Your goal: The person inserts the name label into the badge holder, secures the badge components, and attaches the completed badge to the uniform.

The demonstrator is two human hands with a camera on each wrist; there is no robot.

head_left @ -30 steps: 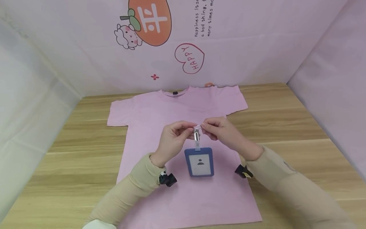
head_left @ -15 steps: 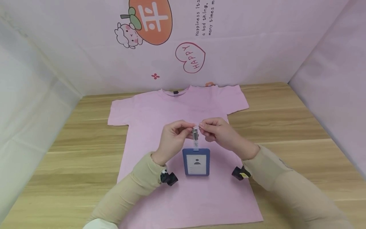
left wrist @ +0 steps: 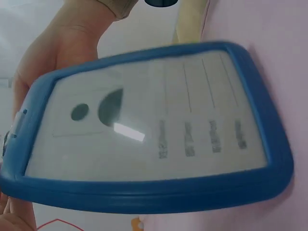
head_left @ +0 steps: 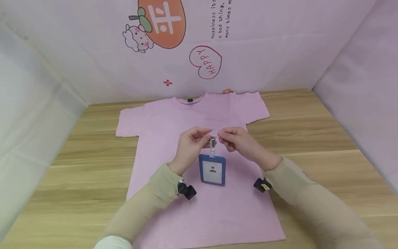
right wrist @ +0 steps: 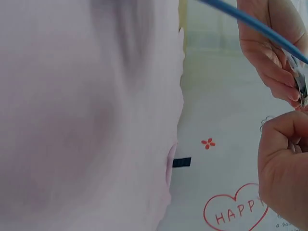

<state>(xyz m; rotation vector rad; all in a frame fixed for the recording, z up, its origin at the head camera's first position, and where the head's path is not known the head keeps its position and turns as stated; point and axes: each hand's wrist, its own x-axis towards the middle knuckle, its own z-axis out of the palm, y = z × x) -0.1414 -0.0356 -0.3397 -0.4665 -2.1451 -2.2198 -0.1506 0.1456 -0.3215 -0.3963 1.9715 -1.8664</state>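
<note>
A blue-framed ID badge holder (head_left: 212, 169) hangs from a silver metal clip (head_left: 212, 141) by a clear strap, above a pink T-shirt (head_left: 174, 214). In the head view my left hand (head_left: 193, 145) pinches the top of the clip from the left. A thin pointed sliver, like a pin, shows above its fingertips. From the right, my right hand (head_left: 237, 141) pinches a thin metal piece at the clip's top. The badge holder (left wrist: 154, 192) fills much of the left wrist view. In the right wrist view my right hand (right wrist: 284, 168) sits below the left hand (right wrist: 272, 53); fingers partly hide the clip.
The T-shirt lies flat on a wooden table (head_left: 84, 173), collar toward the back. A printed cloth backdrop (head_left: 267, 52) rises behind the table, with pale cloth walls at both sides. Each wrist carries a small black camera.
The badge holder has swung slightly left and risen a little. My left hand has tilted up, and the thin sliver now stands out above its fingertips. My right hand still pinches the metal piece.
</note>
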